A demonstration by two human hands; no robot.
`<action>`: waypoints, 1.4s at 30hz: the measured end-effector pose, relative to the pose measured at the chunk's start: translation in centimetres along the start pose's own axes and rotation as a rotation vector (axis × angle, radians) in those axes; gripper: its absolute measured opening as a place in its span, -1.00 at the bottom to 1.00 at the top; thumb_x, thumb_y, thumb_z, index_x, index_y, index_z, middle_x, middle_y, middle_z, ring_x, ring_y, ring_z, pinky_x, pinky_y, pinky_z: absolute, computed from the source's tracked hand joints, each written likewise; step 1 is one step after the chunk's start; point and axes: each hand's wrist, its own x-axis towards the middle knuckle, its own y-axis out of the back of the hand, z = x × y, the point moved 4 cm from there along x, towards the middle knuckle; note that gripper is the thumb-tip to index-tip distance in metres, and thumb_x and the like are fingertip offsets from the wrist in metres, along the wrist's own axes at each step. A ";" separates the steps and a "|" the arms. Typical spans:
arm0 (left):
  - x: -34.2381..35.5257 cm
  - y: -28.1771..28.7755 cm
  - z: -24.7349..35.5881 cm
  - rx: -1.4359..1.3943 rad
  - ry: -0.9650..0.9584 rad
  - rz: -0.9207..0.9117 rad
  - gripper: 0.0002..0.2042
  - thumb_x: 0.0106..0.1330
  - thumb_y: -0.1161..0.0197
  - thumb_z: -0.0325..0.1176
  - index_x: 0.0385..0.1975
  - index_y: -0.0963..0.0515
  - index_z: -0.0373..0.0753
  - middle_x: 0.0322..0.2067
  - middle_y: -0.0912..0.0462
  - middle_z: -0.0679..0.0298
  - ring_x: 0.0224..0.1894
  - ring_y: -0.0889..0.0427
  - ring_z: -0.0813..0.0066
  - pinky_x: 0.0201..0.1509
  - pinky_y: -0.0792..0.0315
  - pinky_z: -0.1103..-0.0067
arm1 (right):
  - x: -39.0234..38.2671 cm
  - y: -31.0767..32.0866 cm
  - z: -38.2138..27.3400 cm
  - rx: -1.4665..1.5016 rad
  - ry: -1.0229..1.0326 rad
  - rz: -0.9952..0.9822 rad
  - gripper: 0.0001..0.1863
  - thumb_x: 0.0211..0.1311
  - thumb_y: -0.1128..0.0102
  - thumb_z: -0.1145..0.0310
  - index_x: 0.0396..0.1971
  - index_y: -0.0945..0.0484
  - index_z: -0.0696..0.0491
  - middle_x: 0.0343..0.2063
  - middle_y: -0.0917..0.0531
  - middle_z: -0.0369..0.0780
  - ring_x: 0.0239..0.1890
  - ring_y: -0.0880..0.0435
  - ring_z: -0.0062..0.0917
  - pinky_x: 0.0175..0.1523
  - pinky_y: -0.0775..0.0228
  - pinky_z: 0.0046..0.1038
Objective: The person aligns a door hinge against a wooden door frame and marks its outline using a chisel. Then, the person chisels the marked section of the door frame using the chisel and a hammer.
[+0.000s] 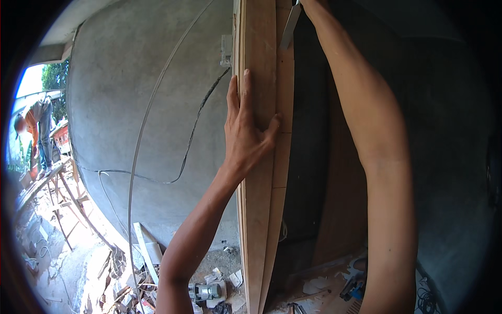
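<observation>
A tall wooden door frame post (260, 209) rises through the middle of the view, with short dark lines across its right-hand strip. My left hand (247, 125) lies against it with fingers stretched upward and spread, the thumb on the right side. Higher up, my right hand (312, 4) is mostly cut off by the top edge. From it a flat grey metal blade (289, 27) slants down against the post's right strip; the tool's upper end is hidden, and its exact kind does not show.
A grey plastered wall (130, 104) carries a loose dark cable (196, 120). Rubble lies below, beside a small motor-like machine (206, 291). A blue power tool (355, 290) rests on the floor at right. Outside, another person (39, 123) bends over on a scaffold (60, 193).
</observation>
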 end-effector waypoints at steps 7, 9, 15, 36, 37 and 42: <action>0.0 0.5 0.1 -0.007 0.003 -0.002 -0.03 0.15 -0.36 -0.24 0.53 0.13 -0.05 0.43 -0.02 -0.08 0.40 -0.24 -0.13 0.39 -0.32 0.12 | 0.1 -0.4 -0.2 0.035 -0.008 0.009 -0.56 0.36 -0.24 -0.04 -0.05 -0.44 0.00 -0.59 -0.41 -0.30 -0.76 -0.27 -0.62 -0.69 -0.12 -0.47; 0.0 0.3 -0.2 -0.013 0.008 0.001 -0.03 0.15 -0.36 -0.24 0.53 0.13 -0.04 0.43 -0.02 -0.08 0.40 -0.24 -0.14 0.39 -0.32 0.12 | -1.6 -0.7 0.7 -0.059 -0.065 -0.013 -0.56 0.37 -0.23 -0.05 -0.04 -0.44 -0.01 -0.60 -0.41 -0.31 -0.76 -0.26 -0.62 -0.70 -0.11 -0.48; 0.1 -0.1 0.7 -0.056 -0.009 0.017 -0.04 0.16 -0.36 -0.25 0.53 0.12 -0.02 0.43 -0.04 -0.10 0.40 -0.24 -0.16 0.39 -0.32 0.12 | 2.6 0.8 -0.7 0.083 0.009 -0.034 -0.57 0.37 -0.22 -0.06 -0.02 -0.43 -0.06 -0.63 -0.38 -0.32 -0.78 -0.21 -0.64 -0.69 -0.08 -0.50; -0.1 0.0 -0.4 -0.015 0.007 0.013 -0.04 0.15 -0.36 -0.22 0.53 0.11 -0.02 0.43 -0.01 -0.13 0.41 -0.21 -0.17 0.39 -0.32 0.11 | 1.4 -1.8 3.6 -0.049 0.132 0.077 -0.62 0.37 -0.24 -0.02 -0.08 -0.44 -0.05 -0.59 -0.37 -0.35 -0.74 -0.20 -0.67 -0.67 -0.10 -0.53; -0.2 0.3 -0.3 -0.006 -0.003 0.023 -0.04 0.15 -0.36 -0.23 0.53 0.11 -0.02 0.43 -0.01 -0.13 0.41 -0.22 -0.17 0.39 -0.32 0.11 | 0.5 -0.7 0.4 -0.025 0.039 0.028 -0.60 0.35 -0.26 -0.03 -0.09 -0.44 -0.05 -0.58 -0.38 -0.35 -0.74 -0.21 -0.65 -0.68 -0.11 -0.51; -0.2 -0.1 -0.1 -0.015 -0.017 0.022 -0.04 0.15 -0.36 -0.23 0.53 0.11 -0.02 0.43 -0.01 -0.13 0.40 -0.24 -0.18 0.38 -0.33 0.12 | 0.2 -0.6 1.3 0.051 -0.026 -0.047 -0.61 0.35 -0.28 0.00 -0.08 -0.45 -0.04 -0.65 -0.33 -0.34 -0.76 -0.23 -0.66 -0.71 -0.09 -0.51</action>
